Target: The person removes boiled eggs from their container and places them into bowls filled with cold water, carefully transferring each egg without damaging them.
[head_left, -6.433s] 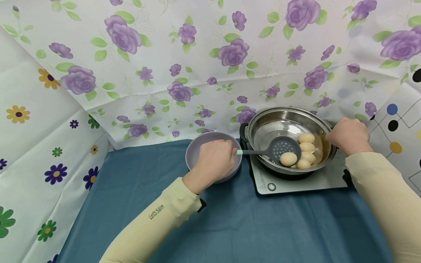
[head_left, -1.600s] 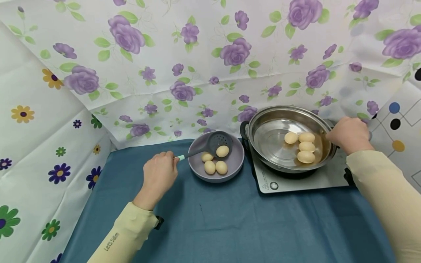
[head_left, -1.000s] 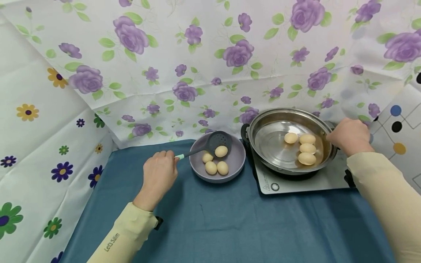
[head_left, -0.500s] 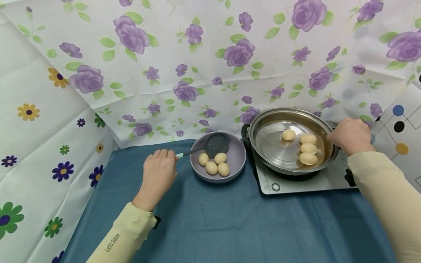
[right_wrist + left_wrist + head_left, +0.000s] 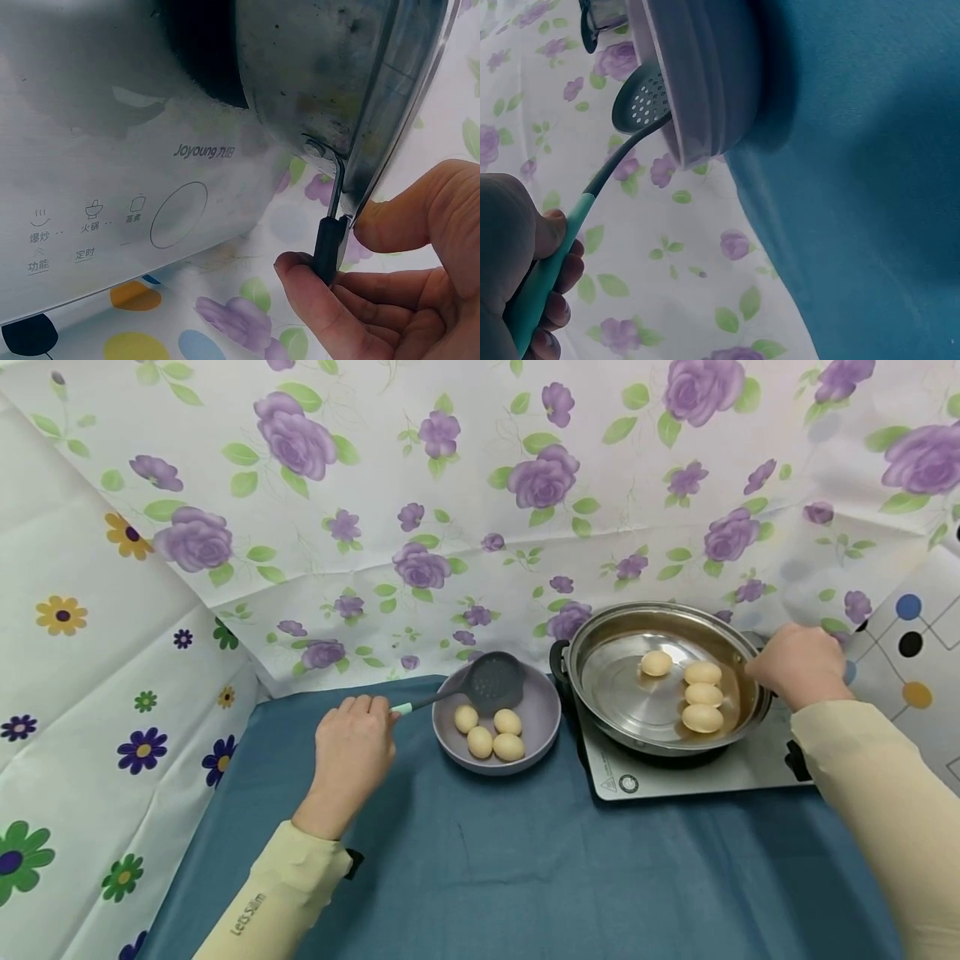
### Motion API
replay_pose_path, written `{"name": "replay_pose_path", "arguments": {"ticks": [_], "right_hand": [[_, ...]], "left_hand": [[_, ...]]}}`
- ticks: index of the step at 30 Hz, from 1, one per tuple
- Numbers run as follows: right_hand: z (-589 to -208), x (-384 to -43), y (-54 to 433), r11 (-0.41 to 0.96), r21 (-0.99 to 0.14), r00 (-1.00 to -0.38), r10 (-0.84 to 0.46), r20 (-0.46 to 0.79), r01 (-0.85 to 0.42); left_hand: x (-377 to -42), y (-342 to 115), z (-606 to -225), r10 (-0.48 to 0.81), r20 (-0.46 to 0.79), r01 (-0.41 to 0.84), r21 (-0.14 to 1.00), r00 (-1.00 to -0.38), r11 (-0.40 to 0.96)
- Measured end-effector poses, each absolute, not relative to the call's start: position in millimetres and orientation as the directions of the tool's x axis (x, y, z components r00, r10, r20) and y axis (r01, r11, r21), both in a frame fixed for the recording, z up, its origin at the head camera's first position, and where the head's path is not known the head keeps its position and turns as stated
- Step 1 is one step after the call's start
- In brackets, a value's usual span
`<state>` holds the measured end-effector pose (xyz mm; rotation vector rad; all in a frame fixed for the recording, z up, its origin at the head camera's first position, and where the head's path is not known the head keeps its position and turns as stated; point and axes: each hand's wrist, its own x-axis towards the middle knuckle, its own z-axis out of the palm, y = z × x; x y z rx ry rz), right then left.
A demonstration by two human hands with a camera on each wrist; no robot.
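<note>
My left hand (image 5: pixel 352 752) grips the mint-green handle of a dark grey slotted skimmer (image 5: pixel 495 681). The skimmer's perforated head carries nothing and overlaps the back of a purple-grey bowl (image 5: pixel 543 727); in the left wrist view it tilts at the rim. Several eggs (image 5: pixel 480 742) lie in the bowl's front half. With my right hand (image 5: pixel 798 667) I hold the black side handle (image 5: pixel 327 247) of a wide steel pot (image 5: pixel 611 693), pinched between thumb and fingers. Inside the pot sit a row of three eggs (image 5: pixel 703 695) and a single egg (image 5: pixel 657 663) apart from them.
Under the pot is a silver induction cooker (image 5: pixel 675 785) with touch markings, seen closely in the right wrist view. A blue cloth (image 5: pixel 487 868) covers the table. Flower-print sheets (image 5: pixel 300 560) stand behind and at the left, and a dotted sheet (image 5: pixel 915 643) at the right.
The skimmer went from the pot to the bowl with an egg; the egg rolled off among the others there. The skimmer's head has since risen slightly. The right hand stays on the pot handle.
</note>
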<state>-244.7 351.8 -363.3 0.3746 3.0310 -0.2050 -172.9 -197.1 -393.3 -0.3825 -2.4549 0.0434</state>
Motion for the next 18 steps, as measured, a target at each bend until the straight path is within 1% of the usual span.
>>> {"name": "replay_pose_path", "arguments": {"ticks": [8,13,18], "right_hand": [[-363,-246,352,0.959,-0.121,-0.965,0.245,-0.098,0.255],[-362,-246,352,0.958,-0.127,-0.965,0.245,-0.099,0.256],[-362,-245,351,0.956,-0.131,-0.963,0.250,-0.099,0.261]], "left_hand": [[-168,-196,-377,0.214,0.635,0.216,-0.075,-0.742,0.973],[-164,-186,-365,0.165,0.696,0.206,-0.026,-0.699,0.978],[-163,-166,-354,0.156,0.739,0.229,-0.002,-0.655,0.973]]}}
